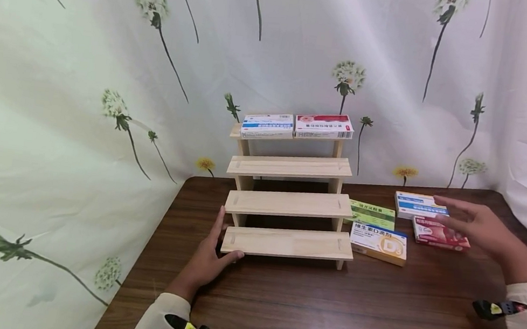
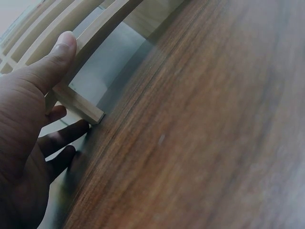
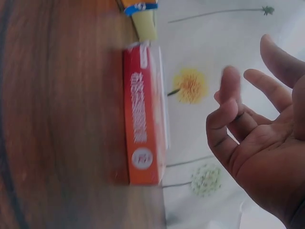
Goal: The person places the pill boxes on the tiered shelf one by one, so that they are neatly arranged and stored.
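Note:
A four-step wooden display rack point(image 1: 287, 242) stands on the table. My left hand point(image 1: 207, 261) holds the left end of its lowest step, with the thumb on the front edge; in the left wrist view the other fingers reach behind the leg point(image 2: 78, 102). Over the right-hand boxes hovers my right hand point(image 1: 482, 230), its fingers loosely bent with nothing in them. Nearest to it are a blue-and-white medicine box point(image 1: 412, 206) and a red medicine box point(image 1: 438, 234). The right wrist view shows the red box point(image 3: 139, 114) apart from the fingers.
On the top step lie a white-and-blue box point(image 1: 268, 126) and a white-and-red box point(image 1: 323, 127). A green box point(image 1: 372, 215) and a vitamin D box point(image 1: 378, 244) lie right of the rack. A flowered curtain point(image 1: 295, 54) hangs behind the table point(image 1: 286, 308).

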Demonstrator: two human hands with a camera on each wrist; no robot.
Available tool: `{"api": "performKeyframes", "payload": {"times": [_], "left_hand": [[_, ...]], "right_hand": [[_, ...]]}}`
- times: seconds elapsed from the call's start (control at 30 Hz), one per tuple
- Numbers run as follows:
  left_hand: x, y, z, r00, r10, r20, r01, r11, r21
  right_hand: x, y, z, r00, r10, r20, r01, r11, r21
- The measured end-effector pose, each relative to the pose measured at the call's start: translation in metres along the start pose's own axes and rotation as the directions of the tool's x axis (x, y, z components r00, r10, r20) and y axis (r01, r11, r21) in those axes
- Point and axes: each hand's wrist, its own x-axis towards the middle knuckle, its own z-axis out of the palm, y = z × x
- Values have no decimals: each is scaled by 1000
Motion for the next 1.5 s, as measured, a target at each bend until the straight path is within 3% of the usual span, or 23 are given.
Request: {"api": "performKeyframes", "payload": {"times": [0.3,0.5,0.73,0.83,1.1,1.27,1.5], "left_hand": [[-2,0,1,1000,-14,-2,14,1000,3],[-2,2,1,1000,22,-4,-22,1000,-15],[-1,3,0,999,41,-1,-41,999,-22],[-2,3,0,999,37,-2,-37,999,-23],[-1,2,-1,999,42,-3,-42,999,-13],[-1,2,-1,999,37,-6,-37,999,-6],[0,2,0,1000,23,-6,-23,1000,-9]], "right_hand": [[-7,19,-3,1000,15,9,-14,1000,-28],[-13,28,-6,998,68,7,-68,997,-23],[-18,39,1,993,21,-118,-26,999,-37],[-19,45,2,991,20,-136,-25,999,-37],[-21,61,2,992,106,-65,-106,994,8],[-22,67,7,991,103,-84,-98,993,68],[-23,71,9,990,128,-54,-121,985,120]]}}
